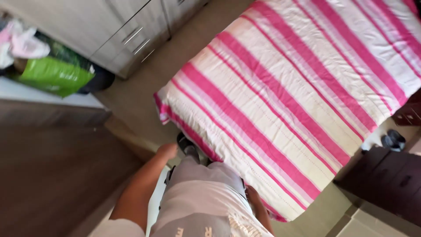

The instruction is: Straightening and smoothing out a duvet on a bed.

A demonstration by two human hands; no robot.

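Observation:
I am standing at the corner of a bed (285,101) covered with a pink and white striped quilt. My left hand (167,150) hangs by my hip with its fingers curled and nothing in it, close to the quilt's corner but apart from it. My right hand (253,195) rests at my other side against the bed's edge. It is mostly hidden behind my light grey clothing (201,197). My foot in a dark sandal (186,145) stands on the floor next to the bed corner.
Grey drawers with metal handles (136,37) stand at the top left. Beside them lie a green bag (55,75) and a pile of cloth. A dark wooden surface (52,166) is at the left, dark furniture (386,180) at the right, and dark shoes (393,139) on the floor there.

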